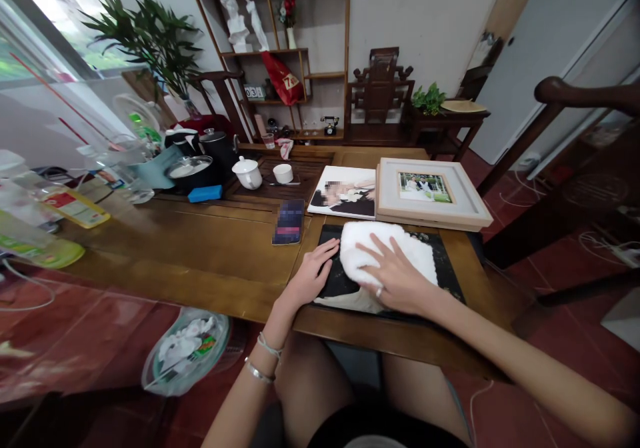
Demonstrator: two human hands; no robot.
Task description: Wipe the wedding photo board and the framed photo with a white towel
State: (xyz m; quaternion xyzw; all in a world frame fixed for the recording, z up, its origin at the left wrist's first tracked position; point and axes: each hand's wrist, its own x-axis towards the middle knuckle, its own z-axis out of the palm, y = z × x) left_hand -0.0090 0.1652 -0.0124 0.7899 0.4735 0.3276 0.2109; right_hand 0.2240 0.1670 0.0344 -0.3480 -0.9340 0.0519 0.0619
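Observation:
A dark photo print lies flat at the near edge of the wooden table. A white cloth rests on it. My right hand lies on the cloth with its fingers stretched flat, a ring on one finger. My left hand is open too, pressing flat on the print's left edge, with bracelets on the wrist. Just behind the print sit a second photo print and a stack of pale framed pictures. A phone lies to the left of them.
A tea tray with a white teapot, a cup, dark pots and a blue box stands further back. Bottles and packets crowd the table's left end. A waste bin sits on the floor at left; a chair arm rises at right.

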